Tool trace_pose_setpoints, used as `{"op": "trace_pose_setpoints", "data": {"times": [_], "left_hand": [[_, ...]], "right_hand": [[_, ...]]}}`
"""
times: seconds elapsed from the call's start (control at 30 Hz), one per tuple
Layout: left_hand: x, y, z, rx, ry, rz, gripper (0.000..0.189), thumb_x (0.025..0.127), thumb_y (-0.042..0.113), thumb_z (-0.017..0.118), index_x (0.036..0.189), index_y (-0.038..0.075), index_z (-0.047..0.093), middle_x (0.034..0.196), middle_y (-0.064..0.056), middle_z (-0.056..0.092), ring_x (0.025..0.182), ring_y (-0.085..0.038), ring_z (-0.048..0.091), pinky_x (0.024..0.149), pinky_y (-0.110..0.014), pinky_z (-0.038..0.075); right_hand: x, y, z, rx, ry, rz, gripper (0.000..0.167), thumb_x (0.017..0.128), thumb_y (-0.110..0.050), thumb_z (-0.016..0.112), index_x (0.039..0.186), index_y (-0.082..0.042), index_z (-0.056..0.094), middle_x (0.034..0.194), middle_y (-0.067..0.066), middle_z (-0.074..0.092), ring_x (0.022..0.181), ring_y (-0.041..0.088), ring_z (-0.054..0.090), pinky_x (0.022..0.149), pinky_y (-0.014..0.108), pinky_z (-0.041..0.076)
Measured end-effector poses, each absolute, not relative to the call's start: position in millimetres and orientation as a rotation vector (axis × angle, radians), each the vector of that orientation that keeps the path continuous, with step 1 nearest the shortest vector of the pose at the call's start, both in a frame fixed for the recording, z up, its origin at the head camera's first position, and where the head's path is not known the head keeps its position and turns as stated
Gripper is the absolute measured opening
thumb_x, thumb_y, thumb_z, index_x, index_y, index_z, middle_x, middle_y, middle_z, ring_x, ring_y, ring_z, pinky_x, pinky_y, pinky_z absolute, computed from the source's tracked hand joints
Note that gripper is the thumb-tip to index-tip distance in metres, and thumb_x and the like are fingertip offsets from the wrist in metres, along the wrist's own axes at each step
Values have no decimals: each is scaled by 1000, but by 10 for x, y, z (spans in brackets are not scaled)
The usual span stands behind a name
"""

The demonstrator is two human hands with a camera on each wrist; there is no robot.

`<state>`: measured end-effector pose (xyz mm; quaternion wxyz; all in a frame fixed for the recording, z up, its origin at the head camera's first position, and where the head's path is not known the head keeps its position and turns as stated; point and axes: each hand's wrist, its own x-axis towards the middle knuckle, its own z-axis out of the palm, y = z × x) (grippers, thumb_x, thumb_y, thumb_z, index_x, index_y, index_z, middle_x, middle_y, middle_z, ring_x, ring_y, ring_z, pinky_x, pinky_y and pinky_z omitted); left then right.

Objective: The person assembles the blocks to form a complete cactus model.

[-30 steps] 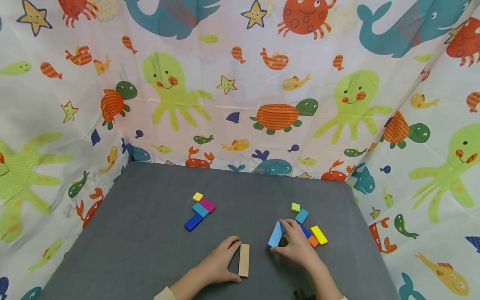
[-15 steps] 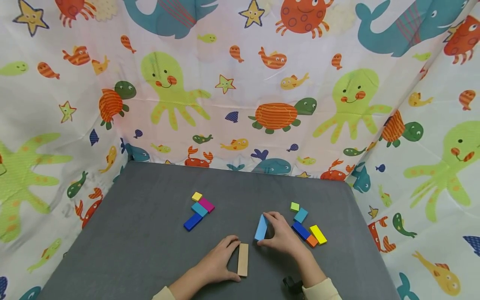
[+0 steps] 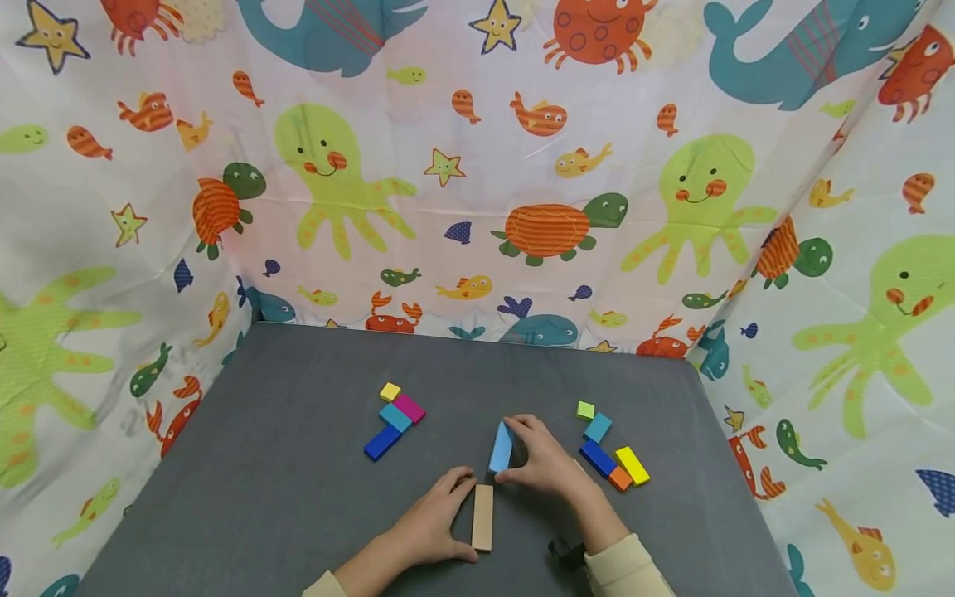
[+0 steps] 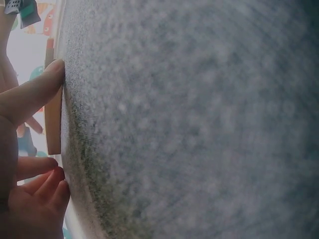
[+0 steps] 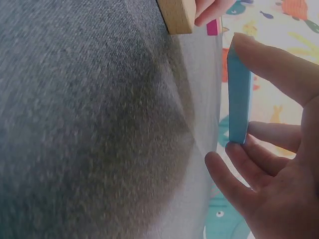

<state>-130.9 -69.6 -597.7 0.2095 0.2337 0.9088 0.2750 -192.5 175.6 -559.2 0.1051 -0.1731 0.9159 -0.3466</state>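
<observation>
Fingers of my right hand (image 3: 550,461) pinch one light-blue block (image 3: 501,448), just beyond one wooden block (image 3: 482,519) lying on the grey counter (image 3: 298,514); my left hand (image 3: 431,526) spreads wide beside the wood. Four blocks group leftward: one yellow cube (image 3: 390,391), one magenta block (image 3: 409,408), one teal block (image 3: 395,417), one blue block (image 3: 383,443). Five sit rightward: one green cube (image 3: 585,410), a second teal block (image 3: 598,427), a second blue block (image 3: 598,458), one orange block (image 3: 620,478), one yellow block (image 3: 632,466).

The tan block (image 3: 482,518) looks wooden, the tabletop (image 3: 298,497) matt cloth.
</observation>
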Motion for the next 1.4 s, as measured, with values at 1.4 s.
{"op": "trace_pose_setpoints", "data": {"times": [1.4], "left_hand": [[-1240,-706,-5962,657,2443,810,101,87,53,86,165,10,38,179,2,7,158,-29,28,117,-54,43]], "right_hand": [[-1974,1570,-5799,-666,2554,-935,86,91,-29,86,160,-1,44,157,19,45,143,38,43,115,63,41]]}}
